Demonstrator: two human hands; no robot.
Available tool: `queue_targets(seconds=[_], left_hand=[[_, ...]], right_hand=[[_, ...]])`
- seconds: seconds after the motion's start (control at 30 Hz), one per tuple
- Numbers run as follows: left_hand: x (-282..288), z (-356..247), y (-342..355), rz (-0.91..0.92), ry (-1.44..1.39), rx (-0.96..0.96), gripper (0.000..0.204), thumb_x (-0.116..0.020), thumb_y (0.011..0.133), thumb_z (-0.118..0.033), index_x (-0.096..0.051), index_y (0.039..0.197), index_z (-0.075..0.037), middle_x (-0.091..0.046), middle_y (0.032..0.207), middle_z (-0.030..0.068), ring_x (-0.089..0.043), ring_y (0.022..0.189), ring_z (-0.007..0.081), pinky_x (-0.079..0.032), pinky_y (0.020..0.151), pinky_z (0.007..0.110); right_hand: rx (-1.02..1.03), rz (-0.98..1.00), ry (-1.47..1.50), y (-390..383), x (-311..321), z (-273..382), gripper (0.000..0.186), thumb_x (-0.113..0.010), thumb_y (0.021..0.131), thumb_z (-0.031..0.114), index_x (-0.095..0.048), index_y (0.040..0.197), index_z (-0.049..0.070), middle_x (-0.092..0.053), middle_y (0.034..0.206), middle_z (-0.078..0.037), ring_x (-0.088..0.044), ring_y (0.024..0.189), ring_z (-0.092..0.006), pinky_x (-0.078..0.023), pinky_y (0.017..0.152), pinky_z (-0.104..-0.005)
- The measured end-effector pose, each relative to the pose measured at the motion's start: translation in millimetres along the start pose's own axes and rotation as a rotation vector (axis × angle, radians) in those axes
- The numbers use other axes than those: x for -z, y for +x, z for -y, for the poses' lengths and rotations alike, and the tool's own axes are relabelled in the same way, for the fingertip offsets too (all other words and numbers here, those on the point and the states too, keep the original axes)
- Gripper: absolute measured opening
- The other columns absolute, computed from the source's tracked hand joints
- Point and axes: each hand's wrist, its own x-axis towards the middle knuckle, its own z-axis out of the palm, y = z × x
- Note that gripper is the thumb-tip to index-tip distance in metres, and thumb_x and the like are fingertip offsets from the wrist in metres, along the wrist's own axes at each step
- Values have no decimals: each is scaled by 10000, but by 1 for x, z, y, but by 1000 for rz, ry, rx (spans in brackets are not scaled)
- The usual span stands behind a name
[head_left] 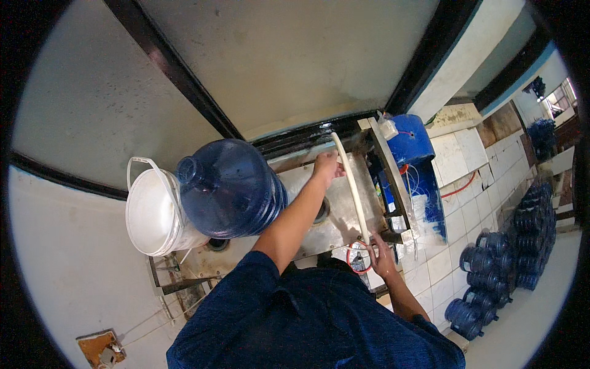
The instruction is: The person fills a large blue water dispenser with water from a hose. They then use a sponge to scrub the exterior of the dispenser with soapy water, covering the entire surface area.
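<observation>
The room: pale walls crossed by dark beams [178,74] fill the far and left part of the view, and a white tiled surface [458,154] runs along the right side, with red tubing lying across it. Far to the right, rows of blue water jugs [522,240] stand packed together (a second group sits nearer, just below them).

The work surface: a grey metal bench top [335,215], wet-looking and scuffed, lies directly in front of me. It has round openings cut into it, one partly hidden under my left forearm. A rusted frame shows below its left end.

On the bench, left: a large blue water bottle [236,187] lies tilted with its neck pointing left, touching a white plastic bucket [150,212] just beside it.

Right of the bench: a blue housing [412,144] with wiring and thin hoses stands against the tiles.

The white pipe [353,187] runs across the bench top from far to near, slightly curved.

My left hand [326,167] is at the pipe's far end, fingers curled against it. My right hand [382,258] is at the near end, fingers wrapped up toward the pipe tip; I cannot tell whether they fully close around it.
</observation>
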Motion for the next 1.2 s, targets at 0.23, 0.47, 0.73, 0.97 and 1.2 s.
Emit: queue_targets(seconds=[0.23,0.47,0.73,0.97,1.2], left_hand=[[11,15,-24,-25,-105,-126,334,-545,1028,-129,-512,1341,-18,-648,1110,112,-678,969,246,-581,853,388],[75,-22,-145,250,191,-347,286,-546,1051,-161,-577,1290,-6,-685,1218,122,-650,1151,223,-498,1009,358],[120,-36,-244,200,312,-400,310,-530,1069,-208,-580,1281,13,-717,1176,130,-666,1154,223,-471,1041,355],[155,-11,-290,-70,286,-398,295,-551,1068,-217,-599,1280,-16,-715,1136,112,-661,1104,189,-485,1006,339],[221,5,-352,-474,180,-653,259,-580,1056,-198,-624,1231,-12,-718,1077,93,-664,1045,169,-492,967,323]], right_hand=[[193,-222,-112,32,-9,18,541,-608,956,12,-486,1483,38,-647,1275,-274,-689,1049,-393,-545,881,-447],[95,-179,-238,98,30,56,577,-609,916,28,-516,1481,96,-675,877,-288,-679,757,-433,-545,655,-508],[-99,162,-548,295,26,101,247,-562,931,177,-683,1025,-16,-706,983,-306,-697,940,-490,-568,854,-550],[-254,251,-702,352,-72,-41,286,-545,963,165,-667,1182,28,-677,1190,-257,-651,1146,-442,-529,981,-522],[154,-223,-471,307,-58,20,452,-584,1027,269,-554,1428,61,-564,1308,-265,-554,1223,-415,-479,1016,-482]])
